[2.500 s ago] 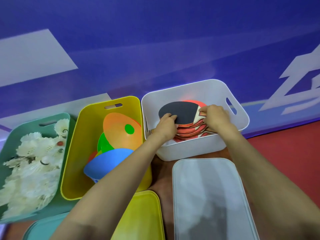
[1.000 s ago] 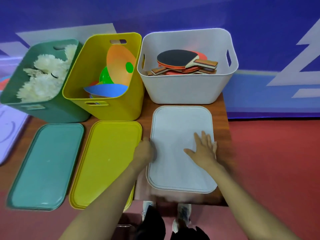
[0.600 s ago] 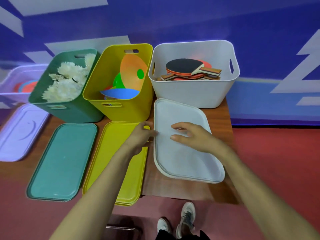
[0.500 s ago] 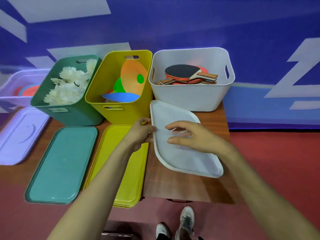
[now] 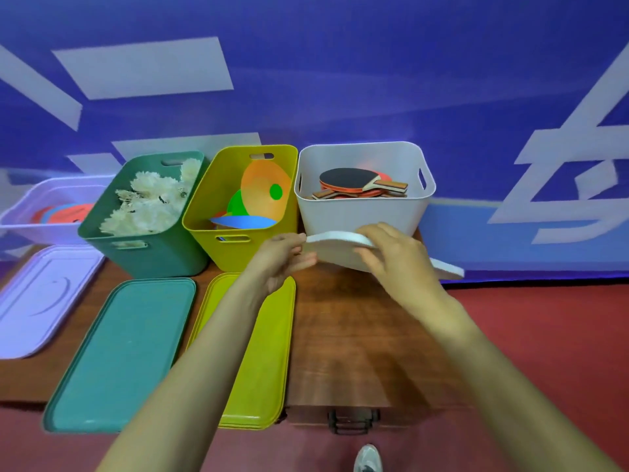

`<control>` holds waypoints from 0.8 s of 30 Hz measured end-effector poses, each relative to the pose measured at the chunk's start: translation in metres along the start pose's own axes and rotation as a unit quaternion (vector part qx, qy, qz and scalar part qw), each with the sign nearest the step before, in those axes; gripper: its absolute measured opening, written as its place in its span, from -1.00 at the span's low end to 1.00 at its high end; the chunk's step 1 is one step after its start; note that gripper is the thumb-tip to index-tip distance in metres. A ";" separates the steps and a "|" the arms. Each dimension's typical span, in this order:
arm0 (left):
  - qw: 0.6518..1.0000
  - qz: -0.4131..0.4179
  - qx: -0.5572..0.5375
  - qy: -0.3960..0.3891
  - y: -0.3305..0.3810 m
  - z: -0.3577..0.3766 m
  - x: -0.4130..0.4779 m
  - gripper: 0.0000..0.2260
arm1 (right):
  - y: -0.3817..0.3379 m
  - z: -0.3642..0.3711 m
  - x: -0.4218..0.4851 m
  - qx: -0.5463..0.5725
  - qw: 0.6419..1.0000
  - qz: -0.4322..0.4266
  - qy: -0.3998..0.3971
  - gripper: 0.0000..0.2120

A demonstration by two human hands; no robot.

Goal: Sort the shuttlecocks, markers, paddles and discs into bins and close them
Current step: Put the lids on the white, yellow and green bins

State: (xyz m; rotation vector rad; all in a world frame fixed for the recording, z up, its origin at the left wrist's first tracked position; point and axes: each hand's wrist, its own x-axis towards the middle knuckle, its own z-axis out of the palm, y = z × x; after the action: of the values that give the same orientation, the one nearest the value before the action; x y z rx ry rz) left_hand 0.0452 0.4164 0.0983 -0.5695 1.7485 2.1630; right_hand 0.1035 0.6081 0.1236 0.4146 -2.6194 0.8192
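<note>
Both my hands lift the flat white plastic lid (image 5: 335, 251) in front of the white plastic bin (image 5: 360, 212).

From the head camera: my left hand (image 5: 282, 258) pinches the lid's left corner, thumb on top, though blur hides how far the fingers reach under. My right hand (image 5: 394, 257) curls over its near edge. The lid is tilted, clear of the brown wooden table (image 5: 357, 335), and its right corner juts past the table's right edge. The black-and-red paddles (image 5: 354, 182) lie below the bin's open rim. Just left stand the yellow bin (image 5: 238, 248) of coloured discs (image 5: 262, 192) and the green bin (image 5: 153, 257) of white shuttlecocks (image 5: 146, 202). Their yellow lid (image 5: 269, 352) and green lid (image 5: 126, 352) lie flat, overhanging the near edge.
</note>
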 end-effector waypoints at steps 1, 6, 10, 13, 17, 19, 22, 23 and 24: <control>1.000 0.005 0.005 0.006 -0.004 -0.002 0.000 -0.81 | 0.001 0.003 0.003 0.012 0.999 0.009 0.039 -0.79; 0.999 -0.004 0.030 0.037 -0.027 -0.007 0.000 -0.63 | 0.004 0.007 0.029 0.047 0.995 0.017 0.089 -0.73; 0.998 -0.009 0.030 0.063 -0.034 -0.006 0.011 -0.41 | 0.008 -0.020 0.056 0.084 0.988 0.048 0.121 -0.73; 0.996 0.002 0.035 0.080 -0.031 0.003 0.024 -0.34 | 0.024 -0.046 0.082 0.142 0.980 0.080 0.114 -0.73; 0.995 0.050 0.043 0.080 -0.015 0.027 0.044 -0.43 | 0.064 -0.071 0.118 0.215 0.967 0.104 0.092 -0.75; 0.995 0.065 0.039 0.069 -0.013 0.031 0.063 -0.51 | 0.086 -0.075 0.137 0.281 0.948 0.127 0.080 -0.75; 0.989 0.106 0.045 0.091 -0.017 0.035 0.092 -0.61 | 0.119 -0.068 0.164 0.361 0.913 0.175 0.073 -0.76; 0.987 0.112 0.050 0.108 -0.019 0.036 0.100 -0.67 | 0.128 -0.067 0.171 0.378 0.901 0.197 0.076 -0.77; 0.981 0.126 0.064 0.136 -0.016 0.041 0.101 -0.72 | 0.138 -0.066 0.176 0.397 0.890 0.212 0.077 -0.78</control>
State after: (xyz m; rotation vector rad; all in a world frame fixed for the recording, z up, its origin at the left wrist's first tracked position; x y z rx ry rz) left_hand -0.0408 0.4582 0.0433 -0.6670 2.1940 2.1974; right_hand -0.0887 0.7271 0.1817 -0.0483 -2.1346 1.9848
